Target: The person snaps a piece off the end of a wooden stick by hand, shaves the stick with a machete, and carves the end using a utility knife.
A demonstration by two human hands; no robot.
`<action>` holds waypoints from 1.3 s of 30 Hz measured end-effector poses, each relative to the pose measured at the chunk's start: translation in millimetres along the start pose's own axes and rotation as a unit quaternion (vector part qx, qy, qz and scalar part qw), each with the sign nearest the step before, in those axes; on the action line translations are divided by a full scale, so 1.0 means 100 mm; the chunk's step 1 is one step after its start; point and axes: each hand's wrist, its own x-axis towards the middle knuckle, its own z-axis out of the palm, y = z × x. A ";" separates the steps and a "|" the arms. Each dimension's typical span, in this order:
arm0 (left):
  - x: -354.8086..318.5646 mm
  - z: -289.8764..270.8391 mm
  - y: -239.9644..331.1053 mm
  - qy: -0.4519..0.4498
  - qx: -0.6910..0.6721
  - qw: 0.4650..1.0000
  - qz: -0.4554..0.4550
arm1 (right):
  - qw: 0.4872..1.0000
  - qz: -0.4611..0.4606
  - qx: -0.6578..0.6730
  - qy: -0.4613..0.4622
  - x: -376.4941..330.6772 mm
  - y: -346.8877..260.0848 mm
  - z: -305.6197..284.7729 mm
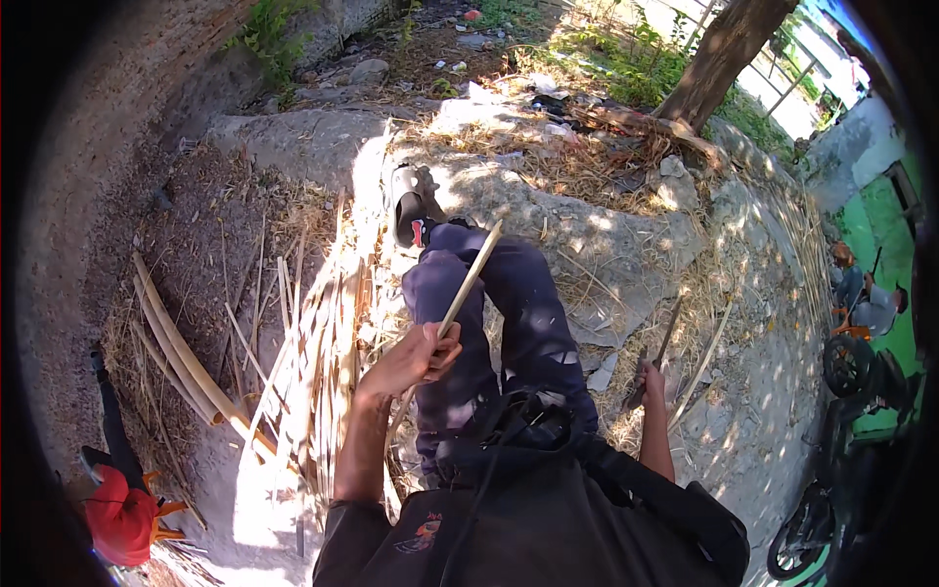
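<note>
My left hand point(423, 354) is closed around a pale bamboo strip point(471, 277). The strip slants up and away over my legs, and its lower end passes beneath my wrist. Out to the right, my right hand point(649, 382) grips a long knife point(669, 331) with a dark, narrow blade pointing away from me. Most of its handle is hidden by my fingers. Knife and strip are well apart. Beside my left arm lies a heap of split bamboo strips point(328, 333) on the ground.
Thicker curved bamboo lengths point(181, 347) lie further left. A person in red point(122, 514) sits at the lower left. Another person point(873, 311) sits far right, near motorbikes point(849, 365). Ahead are a rock ledge point(548, 201) and a tree trunk point(726, 64).
</note>
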 end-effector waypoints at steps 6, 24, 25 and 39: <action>-0.21 -0.37 -0.04 -0.052 -0.152 0.987 -0.012 | 0.996 0.056 0.071 -0.006 -0.22 0.23 0.14; -0.01 -0.65 0.62 0.006 0.015 1.000 -0.016 | 0.958 -0.222 -0.100 0.154 -0.02 -0.21 -0.15; 0.10 -0.64 0.61 0.026 0.033 0.999 0.001 | 0.919 -0.301 -0.190 0.168 -0.03 -0.28 -0.25; 2.42 -0.56 0.79 0.069 0.158 0.984 -0.039 | 0.936 -0.345 0.009 0.072 -0.51 -3.47 0.47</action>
